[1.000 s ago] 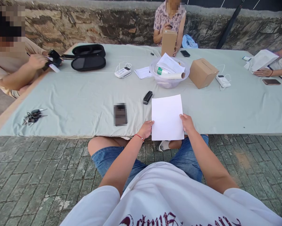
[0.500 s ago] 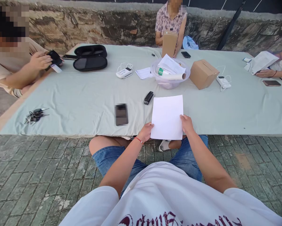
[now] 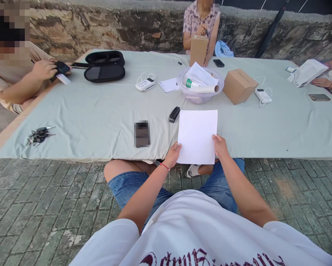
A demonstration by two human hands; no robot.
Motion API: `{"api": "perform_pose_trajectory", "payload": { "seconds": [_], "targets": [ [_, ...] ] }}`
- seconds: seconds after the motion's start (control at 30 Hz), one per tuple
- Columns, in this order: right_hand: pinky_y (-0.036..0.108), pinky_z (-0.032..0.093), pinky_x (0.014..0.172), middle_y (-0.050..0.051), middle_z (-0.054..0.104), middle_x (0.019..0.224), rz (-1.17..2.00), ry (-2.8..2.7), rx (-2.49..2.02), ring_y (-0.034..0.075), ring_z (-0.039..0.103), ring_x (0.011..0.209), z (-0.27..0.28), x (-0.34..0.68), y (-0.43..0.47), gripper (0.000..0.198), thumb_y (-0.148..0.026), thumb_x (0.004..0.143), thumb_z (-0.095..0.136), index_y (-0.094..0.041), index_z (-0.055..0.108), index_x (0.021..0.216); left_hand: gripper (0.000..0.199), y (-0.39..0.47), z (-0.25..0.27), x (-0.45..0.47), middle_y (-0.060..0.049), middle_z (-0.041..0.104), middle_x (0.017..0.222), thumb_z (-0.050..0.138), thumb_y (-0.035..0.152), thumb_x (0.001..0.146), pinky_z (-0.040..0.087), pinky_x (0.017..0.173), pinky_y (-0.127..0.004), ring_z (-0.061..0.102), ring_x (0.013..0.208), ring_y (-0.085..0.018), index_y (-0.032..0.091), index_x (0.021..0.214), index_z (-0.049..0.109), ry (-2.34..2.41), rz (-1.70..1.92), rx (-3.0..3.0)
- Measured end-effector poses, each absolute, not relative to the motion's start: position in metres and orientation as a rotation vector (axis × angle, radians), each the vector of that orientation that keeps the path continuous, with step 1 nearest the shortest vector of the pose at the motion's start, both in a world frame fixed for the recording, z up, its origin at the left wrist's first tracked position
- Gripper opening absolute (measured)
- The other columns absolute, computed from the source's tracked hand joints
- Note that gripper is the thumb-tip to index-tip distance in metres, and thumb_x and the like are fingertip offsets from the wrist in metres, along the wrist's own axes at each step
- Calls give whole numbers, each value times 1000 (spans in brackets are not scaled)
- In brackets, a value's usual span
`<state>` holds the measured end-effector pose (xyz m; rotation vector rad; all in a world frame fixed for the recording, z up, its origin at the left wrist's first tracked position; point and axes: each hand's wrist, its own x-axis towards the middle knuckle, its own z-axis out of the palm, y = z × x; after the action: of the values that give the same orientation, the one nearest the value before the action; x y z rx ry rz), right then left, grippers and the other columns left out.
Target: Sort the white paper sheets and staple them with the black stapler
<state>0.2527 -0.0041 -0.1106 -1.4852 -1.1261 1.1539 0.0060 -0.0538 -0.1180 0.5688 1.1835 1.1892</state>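
A white sheet of paper (image 3: 197, 136) is stretched between my two hands at the table's near edge, its lower part overhanging my lap. My left hand (image 3: 172, 154) pinches its left side low down, thumb on top. On the opposite side my right hand (image 3: 220, 145) grips the right edge near mid-height. The fingers beneath the paper are hidden. Just beyond the sheet's upper left corner lies a black stapler (image 3: 174, 114). Left of it is a dark, pixelated flat object (image 3: 142, 134).
A cloth-covered table (image 3: 105, 107) bears a clear plastic bowl (image 3: 200, 96) with papers and a roll, a cardboard box (image 3: 239, 87), a black open case (image 3: 104, 73), keys (image 3: 39, 136) and white corded devices (image 3: 145, 84). Three other people sit around it, one behind a second box (image 3: 198, 50).
My hands keep their hold; the paper's upper edge has risen slightly in view. The person opposite has raised one hand above the box, holding something dark and thin.
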Motion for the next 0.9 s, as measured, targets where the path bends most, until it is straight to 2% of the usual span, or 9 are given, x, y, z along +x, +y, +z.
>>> {"api": "perform_pose_trajectory", "payload": {
  "seconds": [0.2,0.3,0.57,0.9],
  "targets": [
    [33,51,69,3,66,77,1203,-1041,-1436,22,61,80,-113,253,-11,46,-66,76,59,-21,60,88,19,-58,-120,1,-6,60,77,68,38,83,37,97,-34,58,98,-27,20,80,63,1319,1207,865],
    [34,52,72,4,68,82,1272,-987,-1368,22,63,81,-115,252,-14,44,-63,76,62,-21,61,90,20,-58,-121,1,-5,57,73,65,38,85,37,94,-33,57,91,-26,20,78,62,1307,1222,827],
    [32,53,74,4,70,93,1278,-1004,-1352,21,64,86,-114,252,-14,43,-61,78,61,-22,63,93,18,-63,-127,1,-5,58,74,65,37,86,38,92,-33,57,89,-25,19,83,64,1358,1230,854],
    [33,52,70,4,72,88,1378,-1128,-1424,23,65,80,-108,252,-34,49,-67,77,58,-22,65,94,25,-49,-103,-5,-7,64,101,60,43,88,38,95,-26,55,106,-22,20,97,64,1251,1300,792]
  ]
}}
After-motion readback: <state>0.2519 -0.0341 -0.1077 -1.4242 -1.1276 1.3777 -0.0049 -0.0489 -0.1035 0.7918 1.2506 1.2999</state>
